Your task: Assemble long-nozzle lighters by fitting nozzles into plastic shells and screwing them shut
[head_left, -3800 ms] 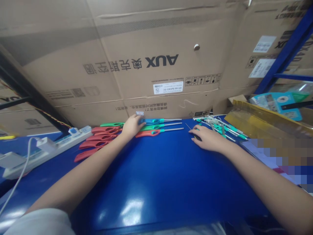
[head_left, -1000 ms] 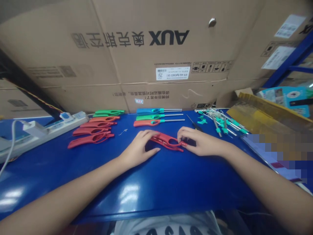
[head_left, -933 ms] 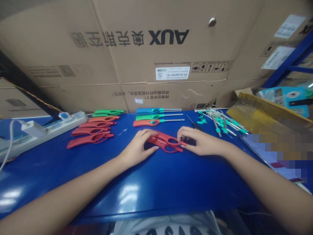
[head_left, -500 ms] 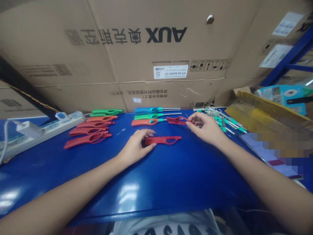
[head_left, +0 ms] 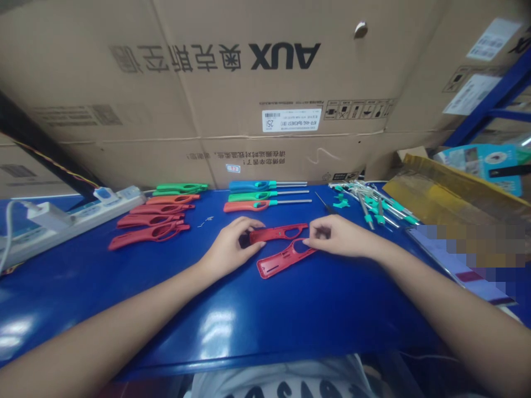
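My left hand (head_left: 234, 243) pinches the wide end of a red lighter half-shell (head_left: 277, 233), whose trigger loop points right. Closed on the loop end of a second red half-shell (head_left: 280, 261) is my right hand (head_left: 334, 236). This second piece slants just in front of the first, its ribbed inner side and slot facing up. Behind them lie three long-nosed lighters in a row: a blue one (head_left: 249, 186), a green one (head_left: 249, 196) and an orange one (head_left: 246, 206), each with a metal tube. A thin dark-handled tool (head_left: 331, 209) rests behind my right hand.
Red, orange and green handle shells (head_left: 155, 222) lie at the left beside a white power strip (head_left: 120, 202). Metal tubes with teal parts (head_left: 375, 204) are heaped at the right, near a yellow-taped carton (head_left: 448, 193). A large cardboard box (head_left: 207, 110) stands along the back.
My right hand has brought the second red half-shell from beside the lighter tubes toward me, in front of the first one. My left hand stays nearly in place; its half-shell is tilted slightly.
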Demonstrator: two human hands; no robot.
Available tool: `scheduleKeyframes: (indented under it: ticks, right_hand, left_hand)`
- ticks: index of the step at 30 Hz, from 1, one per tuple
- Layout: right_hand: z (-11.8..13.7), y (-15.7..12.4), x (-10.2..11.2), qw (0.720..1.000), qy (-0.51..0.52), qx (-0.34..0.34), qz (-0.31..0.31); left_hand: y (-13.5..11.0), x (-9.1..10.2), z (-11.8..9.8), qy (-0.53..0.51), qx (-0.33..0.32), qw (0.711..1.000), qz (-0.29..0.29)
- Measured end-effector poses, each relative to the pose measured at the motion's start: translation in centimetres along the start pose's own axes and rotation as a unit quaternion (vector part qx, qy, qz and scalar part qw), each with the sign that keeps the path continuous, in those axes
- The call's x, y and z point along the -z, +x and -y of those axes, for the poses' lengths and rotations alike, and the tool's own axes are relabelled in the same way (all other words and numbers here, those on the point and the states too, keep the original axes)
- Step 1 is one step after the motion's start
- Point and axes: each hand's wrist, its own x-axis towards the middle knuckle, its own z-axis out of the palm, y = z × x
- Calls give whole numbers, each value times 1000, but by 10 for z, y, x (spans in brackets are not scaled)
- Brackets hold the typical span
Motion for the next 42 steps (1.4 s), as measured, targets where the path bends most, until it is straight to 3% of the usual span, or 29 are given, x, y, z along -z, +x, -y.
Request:
scheduleKeyframes:
  ticks: [3,6,9,13,19,22,24,26,30,34,42]
  right_hand:
    - [-4,0,-6,982,-171,72,-26]
    - [-4,-1,-8,959,-240,135,-63]
    - [-2,-2,-9,956,-227,169,-80]
    - [-2,-1,-14,956,-219,187,-51]
    - [-4,3,-15,961,-183,193,-71]
    - [-9,4,1,947,-227,130,-185]
    - [-17,4,20,925,-288,14,-248]
    - [-29,1,42,886,-353,-160,-253]
    - [-56,-8,81,839,-349,-326,-262]
    - [-77,-10,98,830,-321,-385,-244]
    - [-103,-4,105,827,-304,-368,-296]
  left_hand:
    - [-1,2,-8,21,-36,999,-18]
    - [-4,5,-17,48,-67,997,-9]
    - [-6,7,-25,76,-78,993,39]
    - [-8,9,-26,102,-86,986,98]
    - [-5,13,-17,110,-72,985,115]
    - [-5,17,-17,120,-73,982,127]
    - [-4,19,-18,128,-72,980,136]
    - [-4,21,-19,137,-69,978,142]
    - [-3,24,-21,151,-65,975,147]
    - [-2,26,-20,152,-71,974,152]
    - [-2,30,-17,162,-65,969,175]
